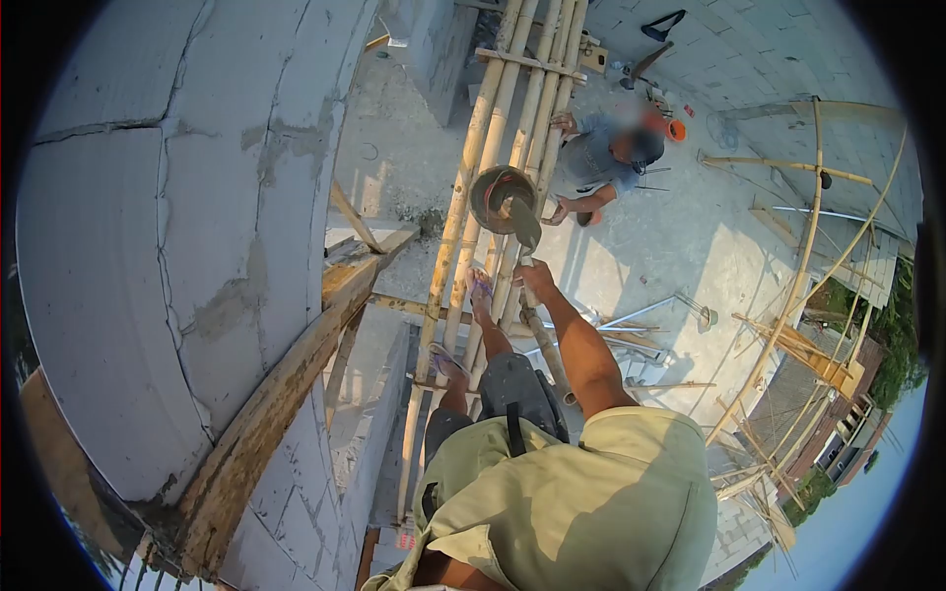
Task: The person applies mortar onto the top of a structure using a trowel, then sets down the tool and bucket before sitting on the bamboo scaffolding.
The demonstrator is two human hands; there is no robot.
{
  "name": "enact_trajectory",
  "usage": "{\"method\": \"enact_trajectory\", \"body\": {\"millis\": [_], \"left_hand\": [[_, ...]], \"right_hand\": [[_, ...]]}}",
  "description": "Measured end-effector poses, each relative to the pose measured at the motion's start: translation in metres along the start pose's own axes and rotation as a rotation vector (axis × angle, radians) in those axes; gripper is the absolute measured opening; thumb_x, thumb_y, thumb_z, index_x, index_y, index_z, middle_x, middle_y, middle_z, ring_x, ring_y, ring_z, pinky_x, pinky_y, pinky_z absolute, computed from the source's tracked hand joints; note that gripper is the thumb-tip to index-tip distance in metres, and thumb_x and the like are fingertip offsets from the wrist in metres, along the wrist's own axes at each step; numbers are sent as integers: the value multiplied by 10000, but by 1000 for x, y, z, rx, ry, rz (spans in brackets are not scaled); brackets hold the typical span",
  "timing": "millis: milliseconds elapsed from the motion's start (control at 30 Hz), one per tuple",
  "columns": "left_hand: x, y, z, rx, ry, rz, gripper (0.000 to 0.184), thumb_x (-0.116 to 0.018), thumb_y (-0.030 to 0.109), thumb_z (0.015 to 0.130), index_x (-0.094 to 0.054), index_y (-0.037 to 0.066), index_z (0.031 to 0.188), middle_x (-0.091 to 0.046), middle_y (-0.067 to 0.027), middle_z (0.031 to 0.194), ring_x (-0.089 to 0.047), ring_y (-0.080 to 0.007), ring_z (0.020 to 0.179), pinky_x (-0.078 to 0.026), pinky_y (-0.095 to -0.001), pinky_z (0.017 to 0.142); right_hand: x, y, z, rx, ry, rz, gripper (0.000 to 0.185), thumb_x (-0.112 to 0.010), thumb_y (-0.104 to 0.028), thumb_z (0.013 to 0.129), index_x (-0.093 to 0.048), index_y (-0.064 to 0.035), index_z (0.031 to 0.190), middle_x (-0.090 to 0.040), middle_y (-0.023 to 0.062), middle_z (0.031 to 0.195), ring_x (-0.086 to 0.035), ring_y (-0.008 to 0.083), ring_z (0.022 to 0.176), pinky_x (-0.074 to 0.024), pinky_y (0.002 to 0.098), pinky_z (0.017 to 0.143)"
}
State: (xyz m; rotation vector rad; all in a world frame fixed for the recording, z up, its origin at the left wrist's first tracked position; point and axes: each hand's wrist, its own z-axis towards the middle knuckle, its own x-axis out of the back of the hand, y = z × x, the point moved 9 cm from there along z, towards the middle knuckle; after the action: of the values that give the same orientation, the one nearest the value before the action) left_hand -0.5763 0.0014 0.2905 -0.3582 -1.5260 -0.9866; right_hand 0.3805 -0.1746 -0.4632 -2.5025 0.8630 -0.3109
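My right hand (535, 280) is closed around the handle of a trowel (528, 232). The trowel's blade, coated in grey mortar, reaches over the near rim of a dark bucket (479, 209). Inside the bucket some grey mortar shows, along with something reddish. The bucket rests on the bamboo poles (463, 202) of a scaffold, just ahead of my sandalled feet (479, 286). My left hand is out of view.
A co-worker (596, 158) is beside the scaffold on the lower floor, both hands near the poles. A block wall (236, 197) and timber beam (286, 394) stand close on my left. Bamboo framing (803, 256) rises at right; an orange container (676, 130) lies beyond.
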Motion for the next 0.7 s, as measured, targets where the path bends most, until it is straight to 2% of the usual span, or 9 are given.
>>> {"method": "enact_trajectory", "body": {"millis": [67,167,200,233,267,433,567,667,700], "left_hand": [[11,-16,2,-28,5,-38,467,-494,317,1075,-578,-39,1366,-630,-177,1341,-637,-245,1162,-446,-339,1052],[24,-51,3,-101,52,-167,480,-497,323,1075,-575,-40,1378,-629,-171,1353,-638,-234,1168,-443,-328,1060],[29,-57,-5,-92,139,-155,504,-546,369,1059,-641,-76,1275,-685,-146,1243,-638,-210,1111,-453,-332,1024],[23,-42,-20,-158,277,-426,484,-573,389,1048,-683,-63,1183,-705,-93,1052,-610,-162,959,-470,-312,899],[23,-16,-35,-117,211,-155,461,-585,387,1044,-692,-62,1044,-656,-50,908,-537,-129,849,-445,-292,790],[22,10,-59,-120,390,-71,433,-615,365,1014,-597,-19,816,-483,-46,685,-417,-121,693,-391,-325,645],[22,34,-75,-27,395,-51,426,-634,395,983,-659,-7,846,-615,-91,700,-546,-179,664,-453,-353,671],[31,60,-90,17,384,-16,430,-636,421,970,-694,8,870,-694,-131,748,-652,-266,701,-488,-398,695],[32,63,-91,19,370,44,433,-638,434,963,-706,14,882,-718,-150,774,-691,-315,733,-498,-423,704]], "right_hand": [[-14,30,-43,-128,-36,63,71,-674,-58,813,-653,-15,865,-648,130,677,-636,263,492,-511,403,442],[-31,78,-86,-137,-152,-26,148,-680,-108,854,-596,-29,763,-572,96,582,-570,231,436,-451,379,410],[-41,57,-126,-128,-95,-48,169,-645,-146,867,-596,-26,758,-575,94,584,-573,222,456,-447,360,422],[-49,84,-124,-94,-173,55,198,-598,-205,870,-606,-40,761,-596,97,618,-584,211,485,-446,342,433],[-56,97,-133,-153,-258,-8,173,-570,-222,858,-602,-62,797,-614,106,658,-586,207,497,-443,328,435],[-109,0,-256,149,-313,-47,199,-515,-163,886,-561,-84,1064,-563,42,743,-504,132,505,-438,277,429],[-170,-113,-373,389,-448,-122,349,-500,-165,894,-513,-27,1214,-537,56,773,-479,138,526,-426,289,469],[-221,-201,-465,1054,-587,-516,355,-503,-219,944,-540,40,1185,-558,97,743,-541,177,598,-449,330,576],[-238,-230,-512,1081,-603,-583,347,-547,-170,915,-550,57,1178,-595,129,806,-591,206,670,-477,346,624]]}}
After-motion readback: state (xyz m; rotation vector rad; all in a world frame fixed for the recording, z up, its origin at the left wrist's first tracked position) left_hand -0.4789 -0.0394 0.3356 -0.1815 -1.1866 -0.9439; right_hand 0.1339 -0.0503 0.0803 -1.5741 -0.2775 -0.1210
